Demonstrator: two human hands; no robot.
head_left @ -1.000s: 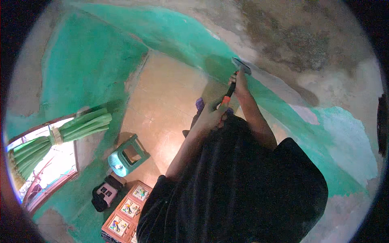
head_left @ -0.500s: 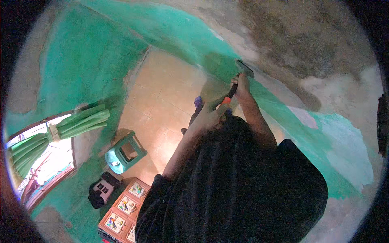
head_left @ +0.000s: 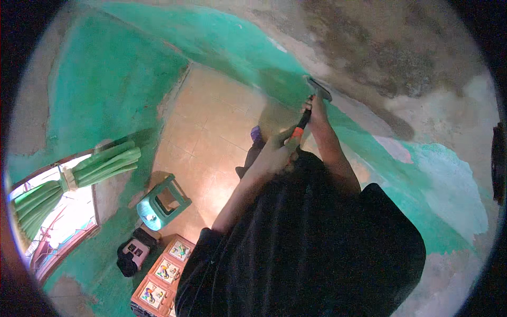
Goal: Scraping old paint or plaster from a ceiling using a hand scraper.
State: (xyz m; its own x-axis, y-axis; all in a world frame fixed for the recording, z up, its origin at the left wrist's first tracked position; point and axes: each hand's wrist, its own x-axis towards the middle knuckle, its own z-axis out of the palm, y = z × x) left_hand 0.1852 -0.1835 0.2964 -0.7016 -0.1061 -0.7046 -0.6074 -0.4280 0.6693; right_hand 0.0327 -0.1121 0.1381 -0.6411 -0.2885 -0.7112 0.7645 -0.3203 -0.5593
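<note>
A long-handled scraper point(head_left: 303, 121), with a black and orange handle and a flat grey head point(head_left: 320, 89), reaches up and slightly right from my body. Its head lies against the wall point(head_left: 285, 85), where green paint meets a bare grey-brown patch. High on the handle, just below the head, my right hand point(head_left: 317, 111) is closed around it. My left hand point(head_left: 274, 152) grips the lower handle by the orange band, close to my dark clothing. The handle's end is hidden behind that hand and the clothing.
On the tiled floor point(head_left: 211, 113) at left stands a turquoise plastic stool point(head_left: 173, 203). Near it are a pink and black object point(head_left: 135, 251) and a brown cabinet with picture panels point(head_left: 165, 270). A window with a tied green curtain point(head_left: 103, 165) is at far left.
The view has shifted slightly, so the window, stool and cabinet sit a little differently in it. Both hands keep their hold, and the scraper head stays at nearly the same spot on the wall.
</note>
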